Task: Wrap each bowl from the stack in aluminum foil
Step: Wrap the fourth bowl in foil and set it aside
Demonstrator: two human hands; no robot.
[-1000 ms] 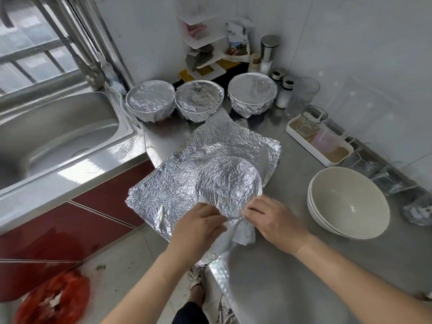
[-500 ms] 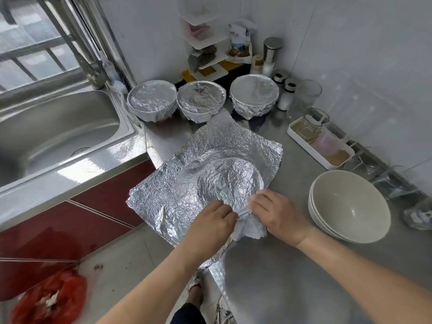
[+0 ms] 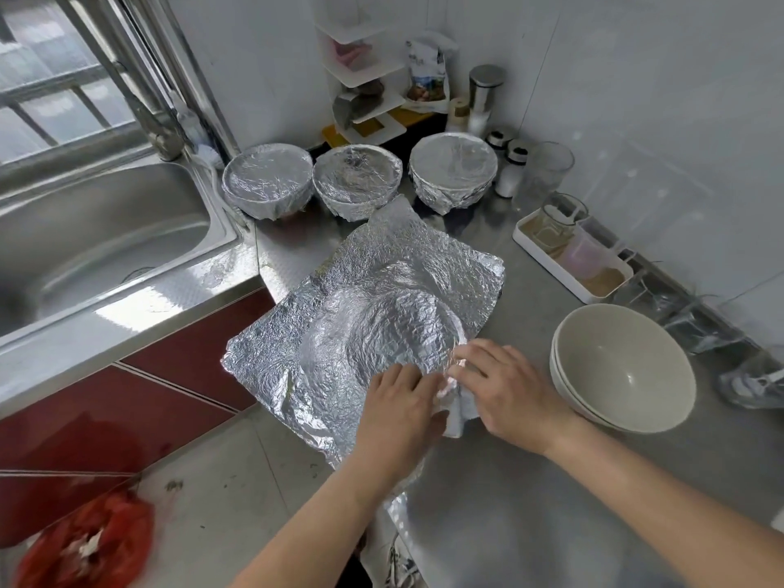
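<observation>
Foil (image 3: 382, 299) domed over a hidden bowl, mid worktop (image 3: 530, 481) | left hand (image 3: 401, 411) fingers curled, pinching foil at near rim | right hand (image 3: 505, 388) fingers gripping same fold | bare stack (image 3: 623, 367) right | three wrapped bowls (image 3: 357, 178) far

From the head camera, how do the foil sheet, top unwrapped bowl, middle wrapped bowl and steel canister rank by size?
1. foil sheet
2. top unwrapped bowl
3. middle wrapped bowl (farther away, so unsure)
4. steel canister
</observation>
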